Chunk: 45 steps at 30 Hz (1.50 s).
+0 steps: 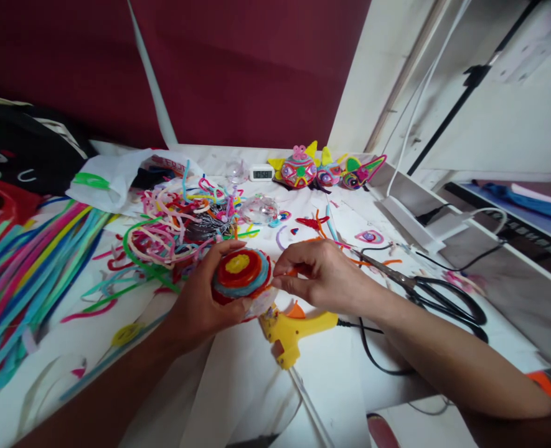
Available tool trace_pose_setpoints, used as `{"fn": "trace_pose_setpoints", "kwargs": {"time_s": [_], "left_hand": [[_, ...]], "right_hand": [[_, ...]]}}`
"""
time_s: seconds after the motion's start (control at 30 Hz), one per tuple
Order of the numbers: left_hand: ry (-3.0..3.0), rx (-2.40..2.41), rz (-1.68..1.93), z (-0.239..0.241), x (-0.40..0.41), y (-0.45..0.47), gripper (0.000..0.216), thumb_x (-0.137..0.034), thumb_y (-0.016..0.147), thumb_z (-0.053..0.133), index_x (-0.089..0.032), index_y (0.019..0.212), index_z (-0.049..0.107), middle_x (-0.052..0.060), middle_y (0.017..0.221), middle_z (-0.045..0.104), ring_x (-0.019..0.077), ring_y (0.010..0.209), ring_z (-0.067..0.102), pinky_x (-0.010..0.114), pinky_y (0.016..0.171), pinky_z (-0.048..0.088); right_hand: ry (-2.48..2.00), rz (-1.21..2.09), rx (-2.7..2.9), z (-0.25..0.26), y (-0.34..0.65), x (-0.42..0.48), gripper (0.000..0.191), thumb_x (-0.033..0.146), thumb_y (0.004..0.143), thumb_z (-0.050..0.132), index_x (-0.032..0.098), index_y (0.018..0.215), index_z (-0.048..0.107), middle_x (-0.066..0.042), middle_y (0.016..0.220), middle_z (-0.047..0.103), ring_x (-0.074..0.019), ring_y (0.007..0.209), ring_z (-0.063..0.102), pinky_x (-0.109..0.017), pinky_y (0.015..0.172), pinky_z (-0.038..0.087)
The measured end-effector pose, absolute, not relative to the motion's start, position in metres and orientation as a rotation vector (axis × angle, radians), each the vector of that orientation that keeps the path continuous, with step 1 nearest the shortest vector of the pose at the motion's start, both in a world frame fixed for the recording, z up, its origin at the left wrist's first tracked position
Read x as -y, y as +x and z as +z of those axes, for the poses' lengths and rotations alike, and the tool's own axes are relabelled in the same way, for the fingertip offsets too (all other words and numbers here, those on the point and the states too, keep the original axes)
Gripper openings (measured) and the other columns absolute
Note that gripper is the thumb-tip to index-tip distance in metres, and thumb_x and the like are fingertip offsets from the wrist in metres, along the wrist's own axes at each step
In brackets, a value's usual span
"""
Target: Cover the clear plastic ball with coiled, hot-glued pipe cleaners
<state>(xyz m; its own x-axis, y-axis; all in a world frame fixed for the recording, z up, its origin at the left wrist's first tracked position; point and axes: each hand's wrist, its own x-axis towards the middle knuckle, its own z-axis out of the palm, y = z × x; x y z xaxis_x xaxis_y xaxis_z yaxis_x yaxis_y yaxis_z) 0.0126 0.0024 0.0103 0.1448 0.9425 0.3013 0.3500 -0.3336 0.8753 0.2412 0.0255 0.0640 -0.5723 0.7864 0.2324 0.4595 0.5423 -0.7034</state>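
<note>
My left hand (205,298) is wrapped around a round dome covered in coiled pipe cleaners (240,274), with a yellow centre, red and orange rings and a light blue outer ring. My right hand (319,274) is closed in a pinch at the dome's right edge, where a bit of orange shows between the fingers. A yellow glue gun (291,333) lies on the white table just below both hands, its black cord trailing right.
Black-handled scissors (438,295) lie right of my right hand. A tangle of pipe cleaner scraps (177,224) and long pipe cleaners (27,274) cover the left. Three finished colourful figures (326,169), a small clock (261,172) and clear half-spheres (259,208) stand behind.
</note>
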Motion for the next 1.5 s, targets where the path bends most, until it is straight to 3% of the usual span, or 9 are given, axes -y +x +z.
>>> {"fn": "trace_pose_setpoints", "kwargs": {"time_s": [0.67, 0.87, 1.1, 1.5], "left_hand": [[1.781, -1.124, 1.111, 0.004, -0.006, 0.001, 0.075, -0.03, 0.066, 0.078, -0.031, 0.137, 0.055, 0.007, 0.14, 0.061, 0.0332, 0.127, 0.061, 0.042, 0.107, 0.053], [1.747, -1.088, 1.1, 0.002, -0.006, -0.001, 0.077, -0.031, 0.066, 0.078, -0.031, 0.139, 0.055, 0.007, 0.14, 0.061, 0.0326, 0.125, 0.062, 0.04, 0.104, 0.053], [1.777, -1.062, 1.056, 0.003, -0.008, -0.003, 0.077, -0.029, 0.064, 0.078, -0.031, 0.138, 0.055, 0.007, 0.15, 0.052, 0.0349, 0.135, 0.053, 0.042, 0.112, 0.045], [1.598, -0.902, 0.988, -0.005, -0.009, -0.007, 0.083, -0.042, 0.067, 0.084, -0.036, 0.143, 0.051, 0.006, 0.147, 0.058, 0.0342, 0.127, 0.06, 0.041, 0.102, 0.051]], "right_hand": [[-0.91, 0.865, 2.239, 0.061, 0.243, -0.03, 0.005, 0.012, 0.087, 0.075, 0.014, 0.082, 0.073, 0.005, 0.068, 0.062, -0.0069, 0.056, 0.047, -0.022, 0.061, 0.038], [-0.965, 0.947, 2.213, 0.061, 0.246, -0.031, 0.007, 0.018, 0.089, 0.072, 0.013, 0.084, 0.071, 0.004, 0.067, 0.061, -0.0083, 0.058, 0.049, -0.021, 0.055, 0.034], [-0.949, 1.029, 2.18, 0.057, 0.245, -0.033, 0.011, 0.017, 0.084, 0.075, 0.013, 0.078, 0.067, 0.003, 0.067, 0.06, -0.0095, 0.061, 0.05, -0.021, 0.056, 0.036], [-0.897, 1.219, 2.132, 0.054, 0.248, -0.036, 0.015, 0.024, 0.084, 0.072, 0.015, 0.077, 0.063, 0.004, 0.064, 0.055, -0.0096, 0.059, 0.047, -0.021, 0.053, 0.036]]}}
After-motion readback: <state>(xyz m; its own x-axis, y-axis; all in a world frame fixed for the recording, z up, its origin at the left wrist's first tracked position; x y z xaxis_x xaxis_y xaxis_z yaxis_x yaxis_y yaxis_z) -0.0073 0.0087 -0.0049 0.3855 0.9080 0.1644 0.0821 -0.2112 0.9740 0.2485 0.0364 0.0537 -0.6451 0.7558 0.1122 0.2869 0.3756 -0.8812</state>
